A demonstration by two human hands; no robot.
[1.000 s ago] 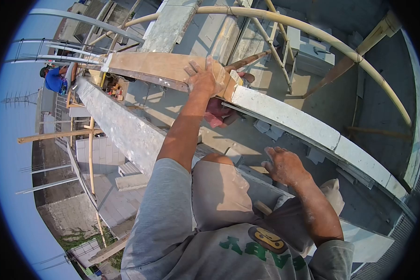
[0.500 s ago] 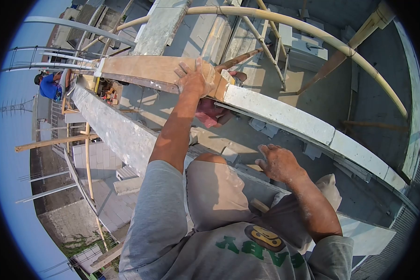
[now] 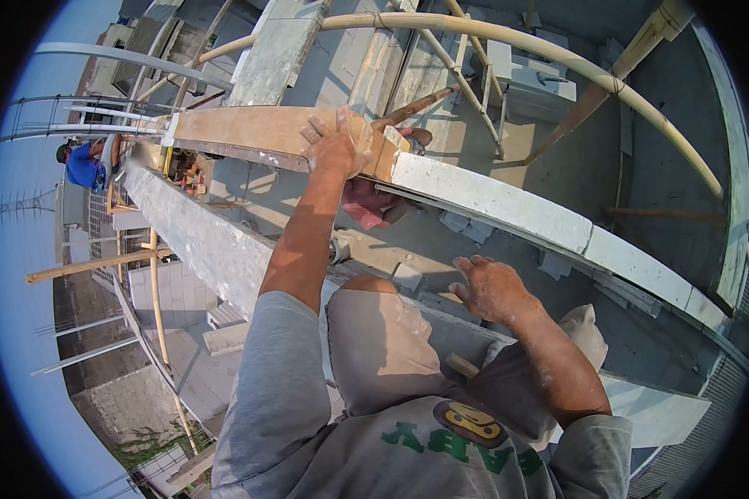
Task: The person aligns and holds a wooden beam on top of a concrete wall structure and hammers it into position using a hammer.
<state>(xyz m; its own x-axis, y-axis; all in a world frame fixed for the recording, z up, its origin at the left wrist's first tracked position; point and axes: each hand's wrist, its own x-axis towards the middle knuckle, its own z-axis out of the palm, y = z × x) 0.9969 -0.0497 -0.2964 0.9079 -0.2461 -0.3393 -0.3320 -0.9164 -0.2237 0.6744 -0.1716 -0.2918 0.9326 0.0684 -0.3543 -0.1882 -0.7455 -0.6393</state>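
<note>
My left hand (image 3: 338, 148) rests palm down, fingers spread, on the right end of a long light-brown wooden board (image 3: 250, 127). That end meets a row of white blocks (image 3: 491, 193). My right hand (image 3: 493, 289) hangs in the air below the blocks, near my knee, with its fingers loosely bent, thumb apart and nothing in it. Both hands have pale dust on them. Under the board, a person in a red top (image 3: 368, 204) is partly hidden by the board and my arm.
A curved bamboo pole (image 3: 508, 32) arches across the top. A rough pale beam (image 3: 195, 229) runs diagonally on the left. A co-worker in blue (image 3: 85, 166) is at the far left. White blocks (image 3: 541, 91) are stacked at the upper right. The floor lies well below.
The whole view has shifted, so the board and blocks appear slightly further left. My left hand stays on the board; my right hand keeps nearly the same pose in the air.
</note>
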